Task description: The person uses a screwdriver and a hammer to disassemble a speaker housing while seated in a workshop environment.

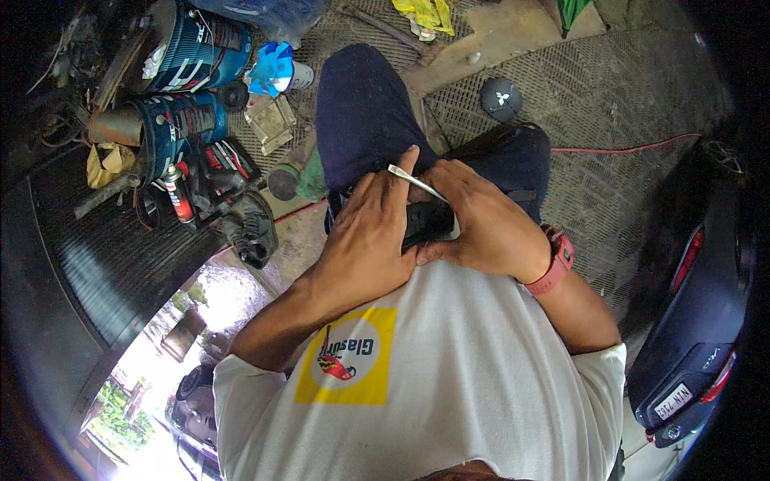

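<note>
In my lap, both hands are closed around a black object, dark and smooth, whose kind I cannot make out because fingers cover most of it. My left hand grips its left side, with one finger stretched forward. My right hand wraps the other side, its thumb near my left hand. A flat-blade screwdriver juts out from my right hand. Its bare metal shaft slants over the black object toward my left fingers, and its handle is hidden in the right palm.
Blue buckets, a spray can, a black shoe and a grey metal block lie to the left. Ahead on the patterned floor mat rests a dark round cap. A red cord runs rightward; a dark car stands at right.
</note>
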`<action>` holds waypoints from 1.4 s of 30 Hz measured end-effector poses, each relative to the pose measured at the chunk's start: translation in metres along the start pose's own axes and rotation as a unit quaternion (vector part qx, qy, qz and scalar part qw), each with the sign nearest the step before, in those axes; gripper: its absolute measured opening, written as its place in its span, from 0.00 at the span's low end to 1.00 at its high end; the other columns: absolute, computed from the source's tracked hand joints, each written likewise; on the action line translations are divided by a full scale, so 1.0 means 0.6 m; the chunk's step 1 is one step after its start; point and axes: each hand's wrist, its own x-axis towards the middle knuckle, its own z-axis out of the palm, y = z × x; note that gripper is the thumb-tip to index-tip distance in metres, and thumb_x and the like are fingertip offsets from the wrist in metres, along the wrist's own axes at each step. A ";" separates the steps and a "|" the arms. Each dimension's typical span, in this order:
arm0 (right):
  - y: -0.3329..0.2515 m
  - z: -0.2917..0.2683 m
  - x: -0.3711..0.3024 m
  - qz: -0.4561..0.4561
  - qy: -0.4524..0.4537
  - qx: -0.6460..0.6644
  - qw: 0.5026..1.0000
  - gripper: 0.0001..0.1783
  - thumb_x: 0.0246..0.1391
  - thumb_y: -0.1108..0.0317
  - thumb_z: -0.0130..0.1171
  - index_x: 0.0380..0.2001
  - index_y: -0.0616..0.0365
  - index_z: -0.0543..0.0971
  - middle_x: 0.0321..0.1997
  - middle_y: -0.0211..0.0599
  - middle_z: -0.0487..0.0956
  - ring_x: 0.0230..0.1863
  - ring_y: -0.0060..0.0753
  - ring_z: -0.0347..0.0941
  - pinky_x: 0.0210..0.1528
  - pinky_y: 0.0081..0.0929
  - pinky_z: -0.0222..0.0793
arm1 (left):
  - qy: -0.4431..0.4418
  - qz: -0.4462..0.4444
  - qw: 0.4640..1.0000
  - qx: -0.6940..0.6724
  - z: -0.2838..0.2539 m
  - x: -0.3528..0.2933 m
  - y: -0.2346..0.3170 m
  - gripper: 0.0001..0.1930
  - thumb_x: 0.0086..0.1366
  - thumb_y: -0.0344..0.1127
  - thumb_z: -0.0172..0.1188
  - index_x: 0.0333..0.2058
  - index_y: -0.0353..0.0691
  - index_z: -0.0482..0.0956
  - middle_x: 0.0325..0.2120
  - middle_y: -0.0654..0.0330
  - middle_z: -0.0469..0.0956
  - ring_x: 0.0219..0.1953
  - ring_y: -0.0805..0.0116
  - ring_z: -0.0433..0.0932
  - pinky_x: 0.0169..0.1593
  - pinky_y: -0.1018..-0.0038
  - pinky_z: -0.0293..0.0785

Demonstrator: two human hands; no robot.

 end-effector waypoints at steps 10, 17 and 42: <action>0.005 0.006 -0.012 -0.032 -0.003 -0.020 0.999 0.47 0.39 0.64 0.85 0.63 0.71 0.75 0.65 0.59 0.75 0.68 0.64 0.70 0.72 0.47 0.70 | 0.014 -0.004 1.000 0.021 0.007 0.001 -0.014 0.65 0.52 0.35 0.83 0.82 0.36 0.49 0.50 0.44 0.80 0.57 0.45 0.80 0.65 0.51 0.76; 0.004 0.010 -0.010 -0.084 0.024 -0.072 0.994 0.39 0.46 0.76 0.74 0.62 0.73 0.72 0.58 0.58 0.73 0.62 0.63 0.71 0.65 0.46 0.75 | 0.025 -0.014 0.999 0.043 0.009 0.012 -0.011 0.70 0.50 0.34 0.83 0.84 0.39 0.43 0.55 0.42 0.74 0.59 0.42 0.79 0.65 0.52 0.77; 0.007 0.014 -0.008 -0.083 -0.009 -0.029 0.996 0.34 0.44 0.78 0.72 0.58 0.60 0.77 0.58 0.50 0.74 0.64 0.58 0.71 0.70 0.46 0.72 | -0.385 0.232 0.877 -0.169 -0.020 0.180 -0.223 0.46 0.61 0.54 0.81 0.73 0.38 0.75 0.77 0.49 0.68 0.78 0.51 0.67 0.79 0.59 0.61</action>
